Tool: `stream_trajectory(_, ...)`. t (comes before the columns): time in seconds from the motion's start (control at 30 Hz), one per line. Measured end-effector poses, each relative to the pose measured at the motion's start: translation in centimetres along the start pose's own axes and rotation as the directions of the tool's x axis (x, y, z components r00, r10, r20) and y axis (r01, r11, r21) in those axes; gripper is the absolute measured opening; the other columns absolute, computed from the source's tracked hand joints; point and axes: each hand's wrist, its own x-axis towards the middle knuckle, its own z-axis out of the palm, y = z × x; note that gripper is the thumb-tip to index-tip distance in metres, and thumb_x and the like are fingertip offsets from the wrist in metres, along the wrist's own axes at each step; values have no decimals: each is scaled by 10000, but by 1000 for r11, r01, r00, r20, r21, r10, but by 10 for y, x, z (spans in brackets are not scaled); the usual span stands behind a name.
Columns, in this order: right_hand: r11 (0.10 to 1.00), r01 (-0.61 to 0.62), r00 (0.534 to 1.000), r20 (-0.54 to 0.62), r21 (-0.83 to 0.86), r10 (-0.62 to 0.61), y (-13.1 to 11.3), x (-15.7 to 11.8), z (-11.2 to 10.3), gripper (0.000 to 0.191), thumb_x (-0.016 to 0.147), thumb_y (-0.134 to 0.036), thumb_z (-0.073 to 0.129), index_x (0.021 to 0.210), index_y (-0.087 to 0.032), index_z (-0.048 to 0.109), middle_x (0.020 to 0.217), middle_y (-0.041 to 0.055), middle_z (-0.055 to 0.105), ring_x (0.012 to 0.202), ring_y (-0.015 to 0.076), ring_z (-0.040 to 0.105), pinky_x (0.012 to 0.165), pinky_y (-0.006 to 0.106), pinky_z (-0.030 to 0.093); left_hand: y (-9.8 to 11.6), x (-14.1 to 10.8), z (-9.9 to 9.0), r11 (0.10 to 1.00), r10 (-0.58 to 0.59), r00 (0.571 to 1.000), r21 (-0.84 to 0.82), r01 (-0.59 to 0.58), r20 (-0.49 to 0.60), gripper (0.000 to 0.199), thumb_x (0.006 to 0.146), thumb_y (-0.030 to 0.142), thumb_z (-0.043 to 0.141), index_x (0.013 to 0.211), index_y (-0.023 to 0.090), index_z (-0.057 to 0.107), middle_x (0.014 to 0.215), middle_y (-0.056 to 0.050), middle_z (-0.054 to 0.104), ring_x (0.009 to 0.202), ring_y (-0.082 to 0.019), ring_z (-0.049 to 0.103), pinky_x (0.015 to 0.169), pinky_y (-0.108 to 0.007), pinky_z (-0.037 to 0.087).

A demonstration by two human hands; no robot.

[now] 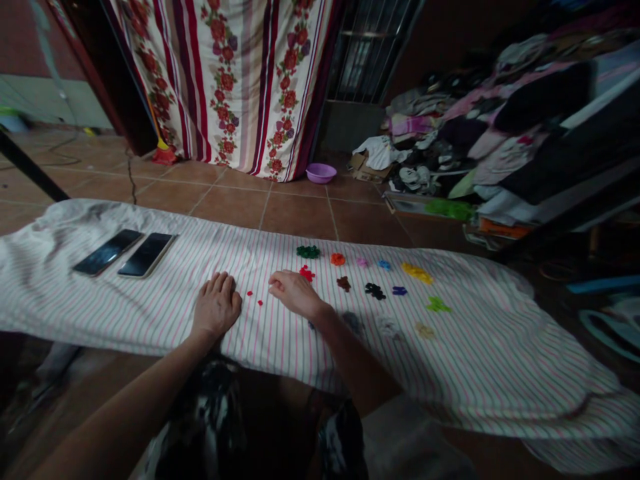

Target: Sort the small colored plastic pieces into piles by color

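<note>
My left hand [217, 304] lies flat on the striped cloth [150, 313], fingers stretched forward. Just to its right are two small red pieces [260, 303], apart from each other. Over the cloth beyond them, my right hand [295, 293] has its fingers curled together in a pinch; whatever is between the fingertips is too small or hidden to make out. A small pile of red pieces [307, 273] sits right behind that hand, partly covered by it. Dark green pieces [308, 252], orange pieces [338, 259] and brown pieces [343, 284] lie close by in separate heaps.
More heaps spread rightward: black pieces [375, 291], yellow pieces [417, 273], lime green pieces [439, 304], and pale ones near my right forearm. Two phones [146, 255] lie at the left. Beyond the cloth are a purple basin [321, 173], a floral curtain [225, 87] and piled clothes [450, 127].
</note>
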Motion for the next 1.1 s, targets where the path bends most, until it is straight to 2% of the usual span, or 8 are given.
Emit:
stream_trajectory(0.07, 999, 39, 995, 95, -6, -38, -15, -1, 8, 171, 847, -242, 614, 1001, -181, 657, 987, 55, 668, 909, 165, 606, 794, 262, 410, 0, 0, 0, 1000, -2, 1000, 2, 2, -10, 408, 875, 268, 386, 1200, 90, 557, 1335, -188, 564, 1315, -329, 449, 1057, -466, 375)
stream_trajectory(0.17, 994, 97, 983, 160, -52, -88, -24, -2, 19, 196, 848, -263, 632, 1026, -183, 636, 1021, 65, 646, 922, 174, 606, 800, 274, 418, 1, 0, 0, 1000, -8, 1000, 2, 8, -16, 402, 877, 264, 385, 1203, 101, 553, 1334, -179, 568, 1318, -320, 449, 1062, -459, 371)
stream_trajectory(0.4, 978, 149, 976, 179, -149, -121, -22, -3, 31, 128, 922, -250, 535, 992, -194, 625, 993, 62, 618, 900, 172, 608, 786, 278, 434, 3, 0, -3, 999, -22, 1000, -33, 22, -18, 384, 864, 260, 402, 1188, 130, 559, 1328, -175, 571, 1317, -309, 454, 1061, -463, 371)
stream_trajectory(0.67, 978, 163, 975, 174, -128, -139, -24, -6, 27, 232, 949, -208, 414, 1007, -188, 637, 1003, 73, 635, 908, 178, 613, 783, 281, 429, 0, 0, -2, 1000, -7, 1000, -10, 7, 11, 403, 881, 285, 375, 1186, 97, 559, 1331, -181, 567, 1317, -323, 447, 1069, -445, 358)
stream_trajectory(0.83, 992, 109, 990, 96, -68, -102, -16, -6, 17, 224, 920, -166, 449, 1000, -195, 657, 1014, 68, 655, 939, 170, 610, 814, 269, 417, 0, -1, 0, 1000, -8, 1000, -21, 7, -22, 385, 878, 281, 384, 1176, 118, 564, 1320, -170, 576, 1317, -307, 451, 1068, -442, 362)
stream_trajectory(0.97, 999, 38, 998, -46, -26, -39, 3, -3, 3, 226, 911, -148, 454, 997, -196, 658, 1015, 56, 678, 965, 165, 608, 842, 266, 415, 0, -1, 1, 1000, -9, 1000, -28, 8, -16, 395, 878, 284, 379, 1186, 113, 558, 1324, -174, 573, 1315, -312, 452, 1072, -453, 359)
stream_trajectory(1.1, 1000, -13, 979, -204, 14, 16, 29, 0, -8, 243, 904, -138, 449, 979, -202, 671, 1019, 53, 685, 968, 168, 609, 848, 272, 424, 1, -1, -1, 999, -29, 1000, -26, 29, -1, 398, 875, 279, 384, 1194, 118, 560, 1337, -168, 565, 1329, -311, 438, 1078, -453, 356)
